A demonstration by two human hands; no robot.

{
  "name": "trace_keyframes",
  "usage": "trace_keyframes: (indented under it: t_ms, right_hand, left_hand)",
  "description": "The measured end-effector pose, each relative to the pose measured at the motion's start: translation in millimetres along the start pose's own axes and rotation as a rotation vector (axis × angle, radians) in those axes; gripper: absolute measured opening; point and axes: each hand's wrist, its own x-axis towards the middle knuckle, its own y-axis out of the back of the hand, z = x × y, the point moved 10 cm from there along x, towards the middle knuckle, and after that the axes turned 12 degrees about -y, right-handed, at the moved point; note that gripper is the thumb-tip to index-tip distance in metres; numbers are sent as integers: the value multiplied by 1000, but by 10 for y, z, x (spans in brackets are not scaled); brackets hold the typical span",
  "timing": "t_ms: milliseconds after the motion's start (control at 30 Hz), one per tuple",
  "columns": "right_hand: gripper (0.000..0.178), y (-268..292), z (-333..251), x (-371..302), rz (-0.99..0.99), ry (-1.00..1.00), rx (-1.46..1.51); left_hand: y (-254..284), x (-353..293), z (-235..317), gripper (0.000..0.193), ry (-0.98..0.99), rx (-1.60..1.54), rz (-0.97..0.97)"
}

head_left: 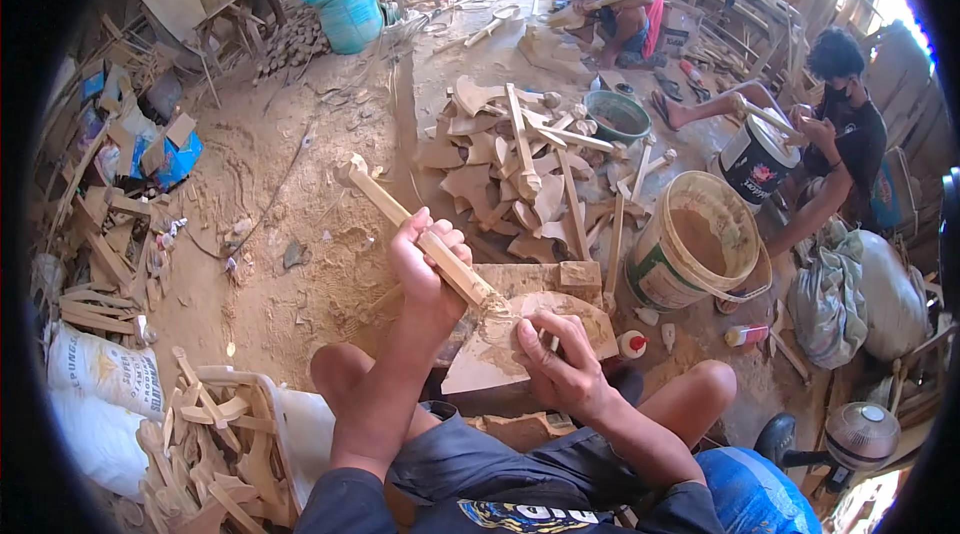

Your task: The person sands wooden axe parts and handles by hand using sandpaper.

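Note:
My left hand (pixel 430 252) is closed around a long, pale wooden leg (pixel 385 196) with a carved knob at its far end. The leg slants down to the right, and its near carved end rests over a pale fan-shaped flat piece (pixel 575 319) on a wooden block (pixel 525 279). Beside that near end is my right hand (pixel 565 362), its fingers curled and pinched together. Whatever it grips is hidden or too small to name. Fine dust covers the block and flat piece.
Beyond the block lies a heap of cut wooden parts (pixel 500 154). To its right stand a dusty bucket (pixel 665 264) and a green basin (pixel 617 114). A crate of wooden pieces (pixel 270 414) is at left, a small fan (pixel 862 432) at right. Two people (pixel 860 124) (pixel 640 4) work nearby.

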Motion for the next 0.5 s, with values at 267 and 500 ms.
trace_keyframes:
  t_ms: [267,500]
  right_hand:
    - [52,-64,11,4,-93,0,118]
    - [49,386,-100,205,41,-32,23]
  left_hand:
    - [-9,128,152,33,7,-138,-12]
    - [-18,77,246,37,-105,131,5]
